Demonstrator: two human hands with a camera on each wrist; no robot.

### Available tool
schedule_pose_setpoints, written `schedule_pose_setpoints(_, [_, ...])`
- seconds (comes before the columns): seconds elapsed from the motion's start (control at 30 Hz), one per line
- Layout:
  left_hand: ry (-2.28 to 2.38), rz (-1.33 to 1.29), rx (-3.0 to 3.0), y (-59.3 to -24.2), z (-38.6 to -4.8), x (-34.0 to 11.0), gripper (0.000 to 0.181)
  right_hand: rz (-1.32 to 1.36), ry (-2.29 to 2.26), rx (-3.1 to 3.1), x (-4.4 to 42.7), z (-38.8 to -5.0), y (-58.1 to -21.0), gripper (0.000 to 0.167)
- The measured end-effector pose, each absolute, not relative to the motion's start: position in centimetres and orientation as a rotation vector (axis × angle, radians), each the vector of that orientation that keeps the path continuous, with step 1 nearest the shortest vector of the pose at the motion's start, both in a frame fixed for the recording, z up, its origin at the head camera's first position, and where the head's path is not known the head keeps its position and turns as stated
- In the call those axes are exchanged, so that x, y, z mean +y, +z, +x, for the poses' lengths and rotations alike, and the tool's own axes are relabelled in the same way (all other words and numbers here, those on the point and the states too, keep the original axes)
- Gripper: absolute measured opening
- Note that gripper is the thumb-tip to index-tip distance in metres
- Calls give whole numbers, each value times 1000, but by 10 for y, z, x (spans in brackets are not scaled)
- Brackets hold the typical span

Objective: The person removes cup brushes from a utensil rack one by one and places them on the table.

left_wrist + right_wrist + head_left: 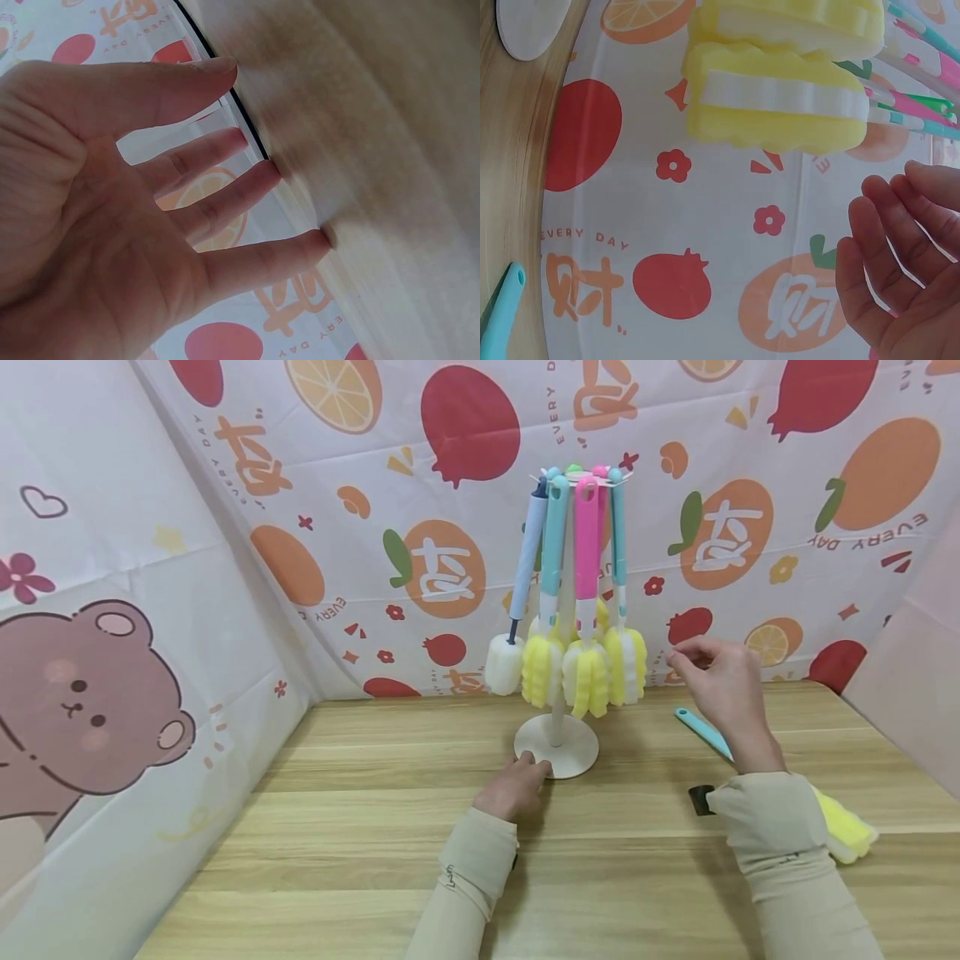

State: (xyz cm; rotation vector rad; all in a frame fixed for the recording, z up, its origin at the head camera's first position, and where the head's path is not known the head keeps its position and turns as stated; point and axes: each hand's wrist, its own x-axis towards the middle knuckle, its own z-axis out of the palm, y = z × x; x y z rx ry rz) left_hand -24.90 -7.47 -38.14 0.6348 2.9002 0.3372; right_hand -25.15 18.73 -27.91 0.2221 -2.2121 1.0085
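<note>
A white stand with a round base holds several hanging sponge bottle brushes with teal, pink and blue handles. My left hand is at the base's front left edge, fingers spread; in the left wrist view its fingertips reach the tabletop. To the right of the hanging yellow-and-white sponge head, my right hand is raised with bent, relaxed fingers and nothing in them. The right wrist view shows a gap between those fingers and the brushes. Another brush, with a teal handle, lies on the table, partly hidden under my right forearm.
The loose brush's yellow sponge end shows right of my right sleeve. A small black object sits by the right cuff. Behind the wooden table hangs a fruit-patterned cloth, and a bear-printed cloth stands at left.
</note>
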Motion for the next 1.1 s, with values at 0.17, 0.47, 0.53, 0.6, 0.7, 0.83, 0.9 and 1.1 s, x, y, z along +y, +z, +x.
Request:
schedule_pose_setpoints(0.17, [337,621,2897,-381,-249,-75,30,267,956,-2204,183,-254,-277,14])
schedule_pose_setpoints(0.47, [342,604,2900,-380,-247,-74,36,287,919,-2230,179,-257,-275,14])
schedule_pose_setpoints(0.53, [346,607,2899,-380,-247,-74,36,284,925,-2236,178,-257,-275,15])
schedule_pose_setpoints(0.6, [340,623,2908,-383,-249,-74,35,285,931,-2236,178,-256,-275,16])
schedule_pose_setpoints(0.7, [346,630,2907,-382,-249,-75,33,288,935,-2233,178,-257,-275,16])
schedule_pose_setpoints(0.83, [342,616,2899,-379,-247,-74,32,289,931,-2233,178,-257,-275,15])
schedule_pose_setpoints(0.9, [339,613,2899,-380,-247,-74,31,291,928,-2231,177,-258,-275,15])
schedule_pose_setpoints(1.1, [345,614,2901,-380,-248,-74,34,312,911,-2211,176,-260,-275,13])
